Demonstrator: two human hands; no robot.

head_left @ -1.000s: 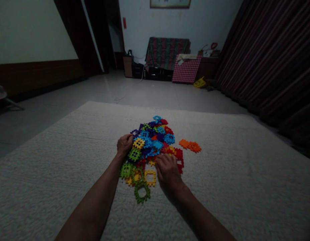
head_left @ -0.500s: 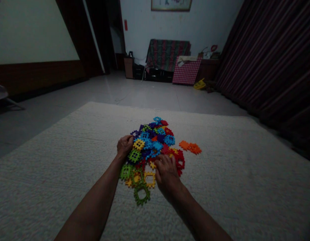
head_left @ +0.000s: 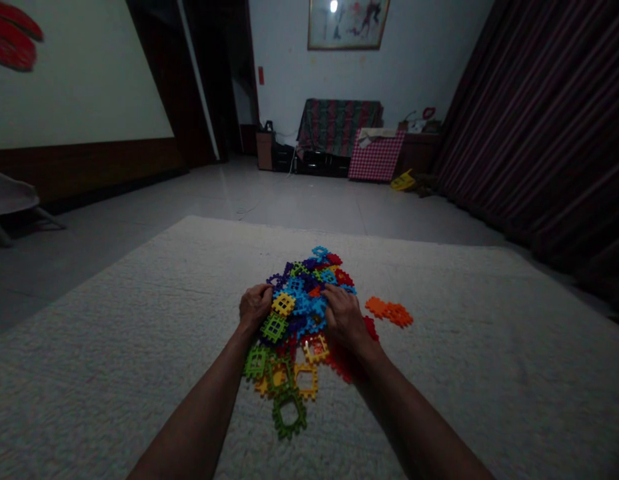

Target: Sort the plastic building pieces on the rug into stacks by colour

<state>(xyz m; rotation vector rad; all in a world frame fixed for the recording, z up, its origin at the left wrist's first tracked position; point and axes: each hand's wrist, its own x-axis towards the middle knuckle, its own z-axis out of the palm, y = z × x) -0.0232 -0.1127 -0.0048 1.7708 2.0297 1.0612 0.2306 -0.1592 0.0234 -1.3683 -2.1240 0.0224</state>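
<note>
A heap of colourful plastic interlocking building pieces [head_left: 303, 305], notched along their edges, lies between my hands. My left hand [head_left: 256, 308] is closed at the heap's left edge, beside a yellow window-shaped piece [head_left: 283, 305] and a purple piece [head_left: 274, 281]. Whatever its fingers hold is hidden. My right hand [head_left: 343, 315] rests over the right side of the heap, fingers bent together against the blue pieces; what they grip cannot be made out. Below lie a yellow frame piece [head_left: 305, 381] and green frame pieces [head_left: 289, 413]. Red pieces [head_left: 339, 363] show under my right wrist.
Orange pieces [head_left: 389, 311] lie apart to the right of the heap on a pale textured mat [head_left: 464, 347]. Beyond the mat is a tiled floor [head_left: 309, 200], with a cloth-covered cabinet [head_left: 339, 127] at the wall and a dark curtain [head_left: 529, 120] on the right.
My right hand has moved up the heap from the yellow and red pieces to the blue ones. My left hand stays at the left edge. The camera has tilted up slightly.
</note>
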